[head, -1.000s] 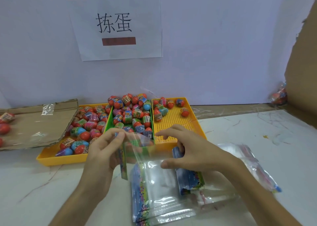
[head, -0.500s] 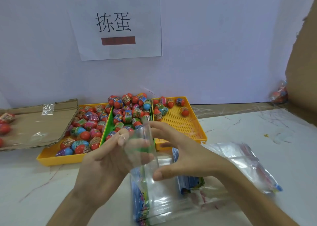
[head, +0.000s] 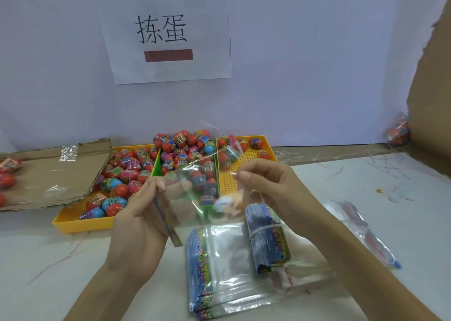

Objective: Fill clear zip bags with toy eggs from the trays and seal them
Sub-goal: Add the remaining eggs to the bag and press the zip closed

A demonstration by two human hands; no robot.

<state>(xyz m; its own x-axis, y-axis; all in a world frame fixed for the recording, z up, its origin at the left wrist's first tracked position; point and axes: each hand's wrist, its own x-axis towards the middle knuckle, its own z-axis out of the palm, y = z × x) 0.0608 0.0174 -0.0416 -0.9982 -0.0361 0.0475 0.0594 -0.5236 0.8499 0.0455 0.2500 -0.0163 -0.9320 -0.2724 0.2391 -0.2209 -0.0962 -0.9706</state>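
Both hands hold one clear zip bag [head: 192, 206] up above the table [head: 46, 262], in front of the trays [head: 73, 219]. The left hand [head: 144, 213] pinches its left printed edge, and the right hand [head: 271, 189] pinches its upper right corner. The toy eggs [head: 127, 172] lie in the trays. A stack of bags [head: 219, 262] lies under the hands.

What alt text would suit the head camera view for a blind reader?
Two bare hands hold a clear plastic zip bag above a white table: the left hand grips its printed side edge, the right hand pinches its top. Behind, yellow and green plastic trays hold colourful toy eggs.
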